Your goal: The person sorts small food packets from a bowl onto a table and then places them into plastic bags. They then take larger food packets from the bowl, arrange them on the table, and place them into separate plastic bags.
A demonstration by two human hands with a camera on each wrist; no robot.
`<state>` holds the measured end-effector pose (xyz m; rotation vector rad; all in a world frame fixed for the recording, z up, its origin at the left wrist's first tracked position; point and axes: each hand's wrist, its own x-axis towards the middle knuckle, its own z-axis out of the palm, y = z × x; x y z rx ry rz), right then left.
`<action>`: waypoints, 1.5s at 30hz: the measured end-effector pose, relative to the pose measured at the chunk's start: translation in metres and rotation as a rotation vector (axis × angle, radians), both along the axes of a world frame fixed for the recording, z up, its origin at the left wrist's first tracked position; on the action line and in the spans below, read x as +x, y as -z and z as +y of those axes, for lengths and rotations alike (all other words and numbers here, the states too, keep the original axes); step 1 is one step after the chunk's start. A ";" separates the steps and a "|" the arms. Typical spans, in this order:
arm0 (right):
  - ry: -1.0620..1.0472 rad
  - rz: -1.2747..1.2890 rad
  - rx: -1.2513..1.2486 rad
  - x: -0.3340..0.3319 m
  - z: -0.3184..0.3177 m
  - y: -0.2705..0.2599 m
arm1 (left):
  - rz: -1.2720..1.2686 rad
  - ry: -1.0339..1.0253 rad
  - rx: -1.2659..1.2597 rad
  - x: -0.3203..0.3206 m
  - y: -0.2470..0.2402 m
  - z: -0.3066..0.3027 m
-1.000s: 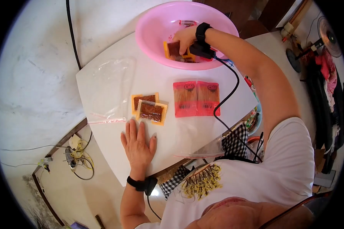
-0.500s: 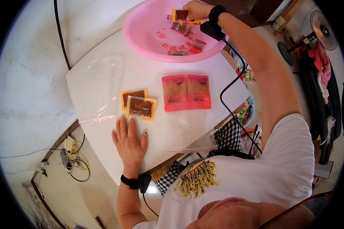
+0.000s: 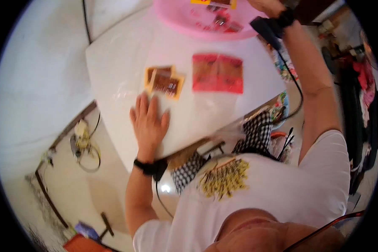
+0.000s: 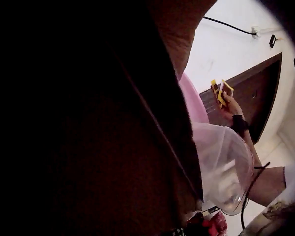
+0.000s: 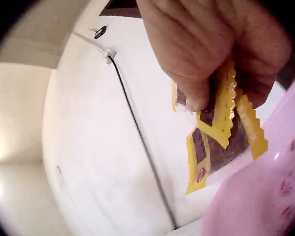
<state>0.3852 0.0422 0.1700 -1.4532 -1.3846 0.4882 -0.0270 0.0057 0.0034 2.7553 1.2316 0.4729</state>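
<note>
My right hand (image 5: 201,54) grips several snack packets (image 5: 228,147) with yellow crimped edges and dark brown contents, thumb pressed on them. It is raised by the pink basin (image 3: 178,23), at the top edge of the head view. Smaller wrapped pieces (image 3: 220,20) lie inside the basin. On the white table, my left hand (image 3: 149,126) rests palm down with straight fingers. Its fingertips are right by two overlapping yellow-edged packets (image 3: 166,84). Most of the left wrist view is dark.
To the right of the two packets lies a pink-and-brown pair of packets (image 3: 217,73), with clear plastic bag below it. Another clear bag (image 3: 117,86) spreads over the table's left side. A black cable (image 3: 300,101) hangs from my right wrist.
My right hand has lifted yellow-edged packets out of the basin and moved up and to the right. The left hand stays by the two packets. The head view has shifted.
</note>
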 end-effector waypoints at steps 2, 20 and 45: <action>-0.097 0.234 -0.190 -0.060 -0.032 -0.007 | -0.019 -0.004 -0.013 0.000 -0.003 0.000; -0.408 0.413 -0.161 -0.223 -0.034 0.191 | -0.730 -0.210 -0.255 -0.047 0.035 0.021; -0.444 0.043 -0.068 -0.260 -0.234 0.150 | -1.297 0.330 -2.182 -0.043 0.009 -0.137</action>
